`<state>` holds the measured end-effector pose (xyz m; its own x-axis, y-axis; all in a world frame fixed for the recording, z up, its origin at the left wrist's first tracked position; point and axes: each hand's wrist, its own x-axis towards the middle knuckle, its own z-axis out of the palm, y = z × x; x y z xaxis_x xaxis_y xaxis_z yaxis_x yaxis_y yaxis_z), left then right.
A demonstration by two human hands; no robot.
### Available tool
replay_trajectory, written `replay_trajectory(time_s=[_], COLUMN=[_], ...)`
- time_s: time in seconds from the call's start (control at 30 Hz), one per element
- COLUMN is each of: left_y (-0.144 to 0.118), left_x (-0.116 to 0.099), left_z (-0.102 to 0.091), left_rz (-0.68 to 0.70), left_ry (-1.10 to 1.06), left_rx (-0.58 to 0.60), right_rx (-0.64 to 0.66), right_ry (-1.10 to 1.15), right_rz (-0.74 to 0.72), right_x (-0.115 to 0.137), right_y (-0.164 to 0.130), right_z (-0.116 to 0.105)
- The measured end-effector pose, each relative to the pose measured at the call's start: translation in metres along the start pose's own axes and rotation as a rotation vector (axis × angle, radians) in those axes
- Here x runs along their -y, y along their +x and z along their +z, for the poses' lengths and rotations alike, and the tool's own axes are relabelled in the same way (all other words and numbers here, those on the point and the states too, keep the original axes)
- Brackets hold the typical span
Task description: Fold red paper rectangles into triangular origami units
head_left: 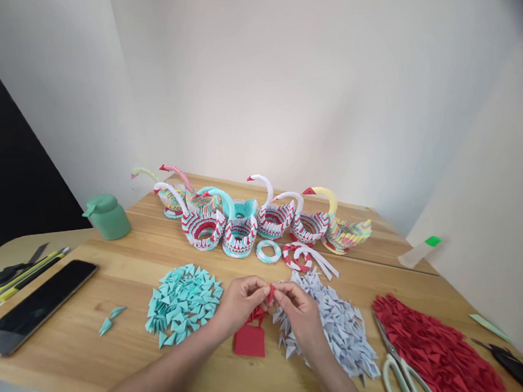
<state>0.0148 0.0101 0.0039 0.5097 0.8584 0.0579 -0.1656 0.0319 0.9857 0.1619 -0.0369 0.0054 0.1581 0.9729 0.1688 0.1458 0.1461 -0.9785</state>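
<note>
Both the left hand [240,300] and right hand [297,305] pinch one small red folded paper piece [271,292] between closed fingertips, apparently creasing it, with the pale grey paper-triangle pile [339,329] at four o'clock within reach.

left hand [240,301] + right hand [300,309] — pinching red paper piece [271,292] | wooden table [96,348]

On the table [119,346], a row of paper swans [245,218] stands at the far edge. Nearer lie three piles of folded pieces (left [182,302], middle [339,326], right [431,345]), scissors [401,366] between the latter two. A phone [37,307] lies far left.
</note>
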Motion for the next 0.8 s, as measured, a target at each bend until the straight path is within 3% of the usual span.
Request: replay_trajectory(time_s=[0.17, 0.37, 0.5, 0.67, 0.8], left_y=[-0.0045, 0.0011, 0.0002, 0.0009, -0.0001], left_x=[-0.0038, -0.0016, -0.0003, -0.0022, -0.0067], left_z=[0.0026, 0.0012, 0.0006, 0.0004, -0.0004], left_rz=[0.104, -0.115, -0.236, -0.217, -0.042], left_ry=[0.195, -0.467, -0.598, -0.475, -0.051], left_rx=[-0.140, 0.087, 0.163, 0.103, -0.002], right_rx=[-0.031, -0.076, -0.120, -0.077, -0.062], right_ry=[-0.054, 0.124, 0.082, 0.108, 0.041], right_rz=[-0.015, -0.004, 0.015, 0.018, 0.003], right_x=[-0.0033, -0.0010, -0.0012, 0.0016, 0.0047], right_y=[-0.0030, -0.0034, -0.0039, -0.0031, -0.0029], right_z=[0.0014, 0.0029, 0.0011, 0.0007, 0.0009])
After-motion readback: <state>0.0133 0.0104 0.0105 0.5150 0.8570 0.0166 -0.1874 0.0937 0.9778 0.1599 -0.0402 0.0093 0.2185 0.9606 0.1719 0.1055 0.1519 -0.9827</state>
